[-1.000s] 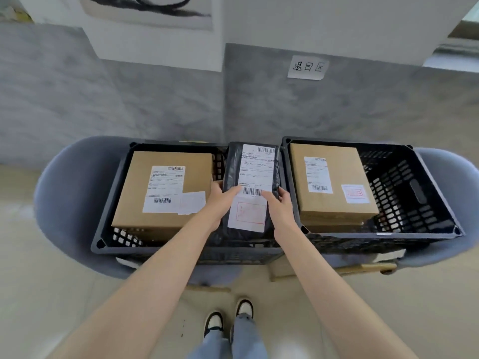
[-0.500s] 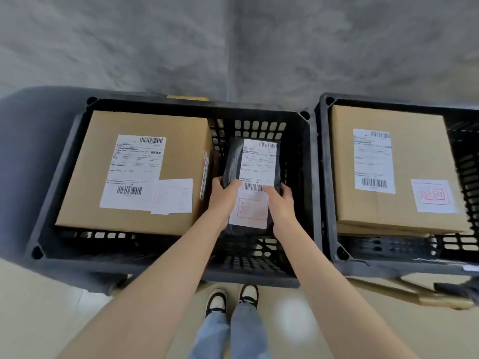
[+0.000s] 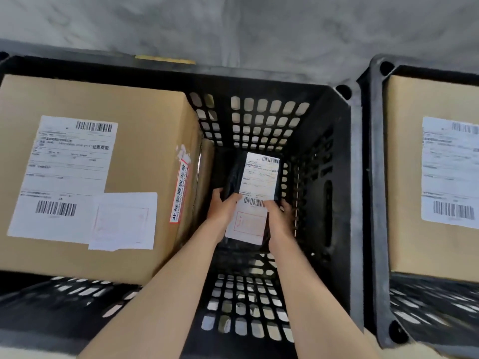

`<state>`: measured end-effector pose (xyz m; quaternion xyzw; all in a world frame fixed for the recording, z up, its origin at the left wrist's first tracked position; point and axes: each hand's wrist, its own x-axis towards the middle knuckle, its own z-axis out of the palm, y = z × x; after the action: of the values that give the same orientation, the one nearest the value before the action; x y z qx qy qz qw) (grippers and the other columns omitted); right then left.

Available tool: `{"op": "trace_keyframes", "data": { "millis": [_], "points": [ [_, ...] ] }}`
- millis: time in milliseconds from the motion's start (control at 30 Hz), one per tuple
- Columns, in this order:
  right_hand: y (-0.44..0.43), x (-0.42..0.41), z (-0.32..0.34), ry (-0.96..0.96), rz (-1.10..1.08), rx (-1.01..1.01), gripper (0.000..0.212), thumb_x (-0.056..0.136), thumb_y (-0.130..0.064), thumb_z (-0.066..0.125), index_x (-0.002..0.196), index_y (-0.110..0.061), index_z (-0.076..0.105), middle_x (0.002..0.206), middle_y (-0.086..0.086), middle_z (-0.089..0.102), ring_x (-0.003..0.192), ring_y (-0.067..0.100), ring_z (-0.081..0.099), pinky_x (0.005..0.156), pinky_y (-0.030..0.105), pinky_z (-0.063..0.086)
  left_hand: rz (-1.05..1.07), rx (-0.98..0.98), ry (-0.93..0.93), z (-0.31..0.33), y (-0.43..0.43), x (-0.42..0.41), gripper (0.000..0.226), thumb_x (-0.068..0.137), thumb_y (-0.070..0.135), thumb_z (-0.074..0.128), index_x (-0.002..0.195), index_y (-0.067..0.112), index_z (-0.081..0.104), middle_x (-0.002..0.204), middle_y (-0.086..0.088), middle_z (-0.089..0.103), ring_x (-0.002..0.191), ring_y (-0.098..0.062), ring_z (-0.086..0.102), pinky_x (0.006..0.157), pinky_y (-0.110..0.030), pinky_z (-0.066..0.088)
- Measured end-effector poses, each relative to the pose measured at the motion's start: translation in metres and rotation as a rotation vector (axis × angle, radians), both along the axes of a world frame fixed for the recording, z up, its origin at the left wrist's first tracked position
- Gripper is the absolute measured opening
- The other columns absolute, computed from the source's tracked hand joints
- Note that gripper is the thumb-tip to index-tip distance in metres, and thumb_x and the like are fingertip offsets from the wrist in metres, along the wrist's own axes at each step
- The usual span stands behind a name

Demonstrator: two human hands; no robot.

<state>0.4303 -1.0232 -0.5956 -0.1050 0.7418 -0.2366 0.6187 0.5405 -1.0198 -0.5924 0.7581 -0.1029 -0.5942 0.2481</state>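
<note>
My left hand (image 3: 221, 209) grips the near left edge of the black parcel (image 3: 259, 177). The thumb lies on top, close to the barcode of its white label, and the other fingers (image 3: 217, 193) curl around the side. My right hand (image 3: 278, 217) holds the near right edge in the same manner, with the thumb on the label and the fingers (image 3: 287, 206) bent around the side. The parcel is therefore between both hands, and its far end points away from me, past the fingertips. It is deep inside the black crate (image 3: 259, 117), in the free space at the right, just beside the big cardboard box (image 3: 116, 164) that fills the left part of this crate. I cannot tell if the parcel touches the bottom. Both forearms reach forward and down into the crate, nearly parallel, with the wrists close together. A second crate (image 3: 373, 177) with another box (image 3: 414, 203) stands just beside it on the right.
</note>
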Motion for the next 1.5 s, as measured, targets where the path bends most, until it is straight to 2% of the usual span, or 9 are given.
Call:
{"op": "trace_keyframes", "data": {
  "millis": [200, 467, 567, 733, 900, 1000, 1133, 1267, 1500],
  "points": [
    [-0.002, -0.002, -0.016, 0.026, 0.003, 0.009, 0.049, 0.095, -0.009, 0.051, 0.141, -0.017, 0.036, 0.110, 0.009, 0.056, 0.071, 0.008, 0.050, 0.054, 0.024, 0.038, -0.025, 0.029, 0.019, -0.016, -0.001, -0.001, 0.060, 0.096, 0.027, 0.051, 0.148, 0.018, 0.022, 0.099, 0.001, 0.053, 0.078, -0.011, 0.053, 0.062, -0.026, 0.042],
    [-0.002, 0.002, 0.007, 0.102, 0.022, -0.018, 0.054, 0.092, -0.013, 0.057, 0.141, -0.014, 0.036, 0.134, 0.010, 0.052, 0.096, 0.019, 0.053, 0.076, 0.028, 0.040, -0.097, 0.041, -0.070, 0.005, 0.002, -0.001, 0.069, 0.090, 0.037, 0.057, 0.148, 0.020, 0.023, 0.137, -0.007, 0.046, 0.122, -0.026, 0.046, 0.102, -0.041, 0.040],
    [0.000, 0.000, 0.046, 0.109, 0.053, -0.047, 0.051, 0.094, -0.014, 0.055, 0.142, -0.012, 0.037, 0.138, 0.009, 0.048, 0.105, 0.017, 0.049, 0.079, 0.027, 0.036, -0.166, 0.010, -0.112, 0.042, 0.007, -0.001, 0.069, 0.088, 0.038, 0.060, 0.146, 0.021, 0.027, 0.143, -0.007, 0.040, 0.129, -0.025, 0.039, 0.107, -0.044, 0.036],
    [0.008, -0.008, 0.129, 0.151, 0.165, -0.146, 0.052, 0.094, -0.023, 0.056, 0.142, -0.014, 0.039, 0.142, 0.010, 0.047, 0.124, 0.024, 0.048, 0.088, 0.030, 0.039, -0.367, -0.124, -0.165, 0.132, 0.020, 0.000, 0.055, 0.093, 0.032, 0.057, 0.142, 0.017, 0.038, 0.141, -0.004, 0.045, 0.118, -0.015, 0.046, 0.085, -0.027, 0.035],
    [0.022, -0.021, 0.217, 0.241, 0.320, -0.302, 0.052, 0.094, -0.026, 0.057, 0.142, -0.014, 0.039, 0.140, 0.009, 0.047, 0.123, 0.022, 0.049, 0.083, 0.025, 0.037, -0.586, -0.292, -0.291, 0.228, 0.033, 0.003, 0.042, 0.093, 0.031, 0.056, 0.132, 0.018, 0.047, 0.133, -0.003, 0.051, 0.120, -0.017, 0.049, 0.090, -0.028, 0.042],
    [0.036, -0.026, 0.265, 0.324, 0.432, -0.424, 0.050, 0.094, -0.027, 0.057, 0.140, -0.017, 0.041, 0.139, 0.008, 0.047, 0.124, 0.022, 0.048, 0.092, 0.028, 0.039, -0.719, -0.405, -0.418, 0.283, 0.039, 0.007, 0.040, 0.093, 0.030, 0.057, 0.130, 0.019, 0.050, 0.131, -0.002, 0.053, 0.119, -0.018, 0.050, 0.097, -0.031, 0.042],
    [0.058, -0.033, 0.322, 0.508, 0.582, -0.551, 0.050, 0.091, -0.032, 0.059, 0.137, -0.018, 0.044, 0.140, 0.007, 0.046, 0.127, 0.025, 0.046, 0.104, 0.042, 0.041, -0.934, -0.540, -0.647, 0.349, 0.046, 0.015, 0.037, 0.091, 0.036, 0.056, 0.126, 0.023, 0.053, 0.125, 0.001, 0.057, 0.114, -0.018, 0.052, 0.090, -0.030, 0.042],
    [0.087, -0.042, 0.374, 0.727, 0.648, -0.646, 0.046, 0.091, -0.033, 0.057, 0.134, -0.018, 0.047, 0.133, 0.006, 0.049, 0.117, 0.027, 0.050, 0.100, 0.043, 0.043, -1.162, -0.699, -0.899, 0.405, 0.055, 0.016, 0.037, 0.092, 0.040, 0.052, 0.126, 0.024, 0.052, 0.125, 0.002, 0.059, 0.117, -0.022, 0.051, 0.097, -0.037, 0.041],
    [0.175, -0.062, 0.435, 1.078, 0.528, -0.608, 0.048, 0.093, -0.039, 0.053, 0.136, -0.020, 0.044, 0.136, 0.005, 0.045, 0.125, 0.028, 0.041, 0.101, 0.039, 0.035, -1.445, -1.018, -1.052, 0.454, 0.099, 0.000, 0.037, 0.094, 0.038, 0.048, 0.126, 0.021, 0.051, 0.121, -0.001, 0.060, 0.113, -0.024, 0.052, 0.094, -0.037, 0.039]
  ]
}}
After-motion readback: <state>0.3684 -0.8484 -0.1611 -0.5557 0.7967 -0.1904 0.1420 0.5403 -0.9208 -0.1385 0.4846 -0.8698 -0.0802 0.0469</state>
